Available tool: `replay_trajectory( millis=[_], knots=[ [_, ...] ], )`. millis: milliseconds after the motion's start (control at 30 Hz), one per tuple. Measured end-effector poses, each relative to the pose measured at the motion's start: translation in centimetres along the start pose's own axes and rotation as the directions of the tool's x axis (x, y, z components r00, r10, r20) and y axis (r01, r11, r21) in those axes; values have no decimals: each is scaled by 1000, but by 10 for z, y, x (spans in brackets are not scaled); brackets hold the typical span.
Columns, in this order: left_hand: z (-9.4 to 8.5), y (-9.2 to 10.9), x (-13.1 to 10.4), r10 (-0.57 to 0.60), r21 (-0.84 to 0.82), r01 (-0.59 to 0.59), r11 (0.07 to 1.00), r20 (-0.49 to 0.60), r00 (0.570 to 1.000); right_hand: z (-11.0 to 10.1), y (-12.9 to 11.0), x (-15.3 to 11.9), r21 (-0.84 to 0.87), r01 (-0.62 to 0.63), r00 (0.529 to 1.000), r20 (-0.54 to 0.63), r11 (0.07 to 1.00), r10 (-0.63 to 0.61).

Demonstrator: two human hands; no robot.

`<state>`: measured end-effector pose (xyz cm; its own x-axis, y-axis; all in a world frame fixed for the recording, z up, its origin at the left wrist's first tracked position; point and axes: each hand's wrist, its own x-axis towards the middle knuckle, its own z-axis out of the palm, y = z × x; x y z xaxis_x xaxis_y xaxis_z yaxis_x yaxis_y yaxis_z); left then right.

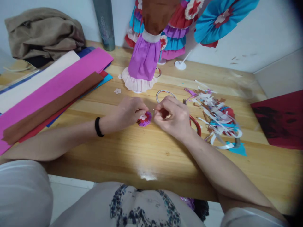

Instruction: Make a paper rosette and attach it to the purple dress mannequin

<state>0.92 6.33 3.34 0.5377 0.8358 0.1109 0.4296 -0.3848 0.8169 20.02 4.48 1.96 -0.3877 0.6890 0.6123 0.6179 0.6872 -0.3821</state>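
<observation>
My left hand (129, 112) pinches a small paper rosette (145, 119), purple and red with a white flower centre, low over the wooden table (132, 151). My right hand (172, 117) is closed just right of it, holding a thin pin or needle (156, 110) whose tip points at the rosette. A black band sits on my left wrist. Red-handled scissors (196, 123) lie under my right hand, mostly hidden.
Sheets of crepe paper (54, 85) in pink, brown, white and blue lie at the left. A paper doll in a purple skirt (142, 63) stands behind my hands, beside a tape ring (163, 93). Paper scraps (216, 118) pile at the right. A bottle (105, 25) and brown cloth (42, 33) sit at the back.
</observation>
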Motion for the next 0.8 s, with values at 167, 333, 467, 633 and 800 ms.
replay_trajectory(
  millis=[167, 333, 467, 633, 800],
  knots=[
    [-10, -8, 7, -26, 307, -31, 951, 179, 983, 1, -1, 3, 199, -226, 960, 208, 954, 185],
    [-4, -23, 10, 12, 240, -53, 969, 171, 985, 3, 6, 3, 188, -404, 897, 274, 895, 347],
    [0, -26, 11, -21, 159, -11, 987, 197, 980, 0, 9, 5, 184, -438, 884, 268, 880, 384],
    [-4, -26, 9, 17, 94, -40, 995, 236, 972, 4, 7, 3, 186, -422, 891, 267, 887, 368],
    [-9, -35, 10, 23, 60, -42, 997, 294, 956, 14, 6, -3, 183, -321, 918, 302, 929, 258]
  ],
)
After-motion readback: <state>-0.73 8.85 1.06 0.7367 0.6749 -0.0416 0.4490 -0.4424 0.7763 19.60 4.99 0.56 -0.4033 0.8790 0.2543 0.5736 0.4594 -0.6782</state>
